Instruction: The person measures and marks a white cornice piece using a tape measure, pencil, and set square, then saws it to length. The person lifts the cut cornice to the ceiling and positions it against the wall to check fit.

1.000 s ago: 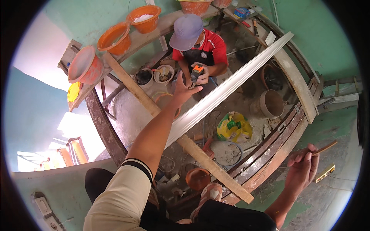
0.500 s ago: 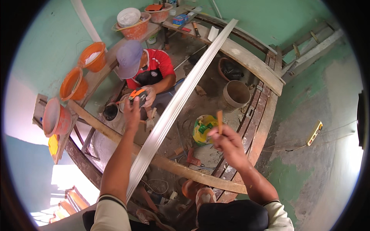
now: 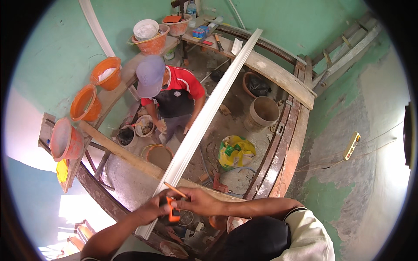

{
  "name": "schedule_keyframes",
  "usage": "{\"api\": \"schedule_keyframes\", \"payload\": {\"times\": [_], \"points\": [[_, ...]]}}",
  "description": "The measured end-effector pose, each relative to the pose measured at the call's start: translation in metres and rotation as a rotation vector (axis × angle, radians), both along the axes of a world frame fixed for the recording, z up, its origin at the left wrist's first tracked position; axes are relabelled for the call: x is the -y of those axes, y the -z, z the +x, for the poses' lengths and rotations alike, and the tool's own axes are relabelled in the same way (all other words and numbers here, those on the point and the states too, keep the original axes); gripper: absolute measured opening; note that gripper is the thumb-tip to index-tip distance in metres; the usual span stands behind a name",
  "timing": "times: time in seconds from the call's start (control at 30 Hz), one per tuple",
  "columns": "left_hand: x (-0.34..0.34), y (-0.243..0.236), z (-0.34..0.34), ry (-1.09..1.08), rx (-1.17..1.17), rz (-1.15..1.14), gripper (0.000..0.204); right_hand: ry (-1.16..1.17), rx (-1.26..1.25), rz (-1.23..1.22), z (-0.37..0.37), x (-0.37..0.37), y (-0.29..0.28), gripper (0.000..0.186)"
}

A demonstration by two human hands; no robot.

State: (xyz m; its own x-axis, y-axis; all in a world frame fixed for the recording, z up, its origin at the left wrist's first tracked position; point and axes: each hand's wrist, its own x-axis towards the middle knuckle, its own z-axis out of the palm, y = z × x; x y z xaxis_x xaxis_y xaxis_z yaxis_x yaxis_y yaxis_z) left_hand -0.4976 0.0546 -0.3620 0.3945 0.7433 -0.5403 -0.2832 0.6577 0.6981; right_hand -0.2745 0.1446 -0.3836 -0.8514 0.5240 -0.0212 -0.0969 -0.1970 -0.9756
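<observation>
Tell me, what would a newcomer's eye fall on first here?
Probably the long white moulding, slanting through the middle from lower left to upper right. Near its lower end, the person's left grip holds an orange tape measure, while the right grip has a thin wooden pencil. Beyond, a red-shirted co-worker sits low, with orange tubs lining the left.

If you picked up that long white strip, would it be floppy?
The white strip is probably fairly stiff, because it looks straight where it crosses the wooden boards. Being so long and narrow, it might swing or tip if lifted at one end. Its ridged edges could perhaps chip if bumped.
</observation>
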Motion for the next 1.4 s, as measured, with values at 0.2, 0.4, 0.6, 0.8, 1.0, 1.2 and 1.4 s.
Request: {"api": "schedule_keyframes", "payload": {"times": [0.2,0.4,0.6,0.8,1.0,1.2,1.4], "points": [[0.057,0.028,0.012,0.082,-0.066,-0.114,0.069,-0.401,0.494,-0.036,0.007,0.026,0.031,0.039],[0.092,0.039,0.006,0.170,-0.214,-0.066,0.052,-0.195,0.374,-0.199,0.036,0.016,0.057,0.037],[0.167,0.063,-0.064,0.206,-0.436,-0.256,0.040,0.454,0.228,-0.518,0.071,-0.123,0.025,0.008],[0.199,0.077,-0.085,0.511,-0.534,-0.341,0.041,1.081,-0.007,-0.314,0.177,-0.320,-0.011,0.012],[0.207,0.069,-0.067,0.426,-0.599,-0.173,0.035,1.099,0.062,-0.247,0.130,-0.286,0.000,0.017],[0.134,0.082,-0.032,0.430,-0.861,0.345,0.031,0.434,0.474,-0.074,0.028,-0.051,0.029,0.044],[0.058,0.046,0.013,0.205,-0.683,-0.065,0.029,0.102,0.569,-0.043,0.022,0.020,0.045,0.050]]}}
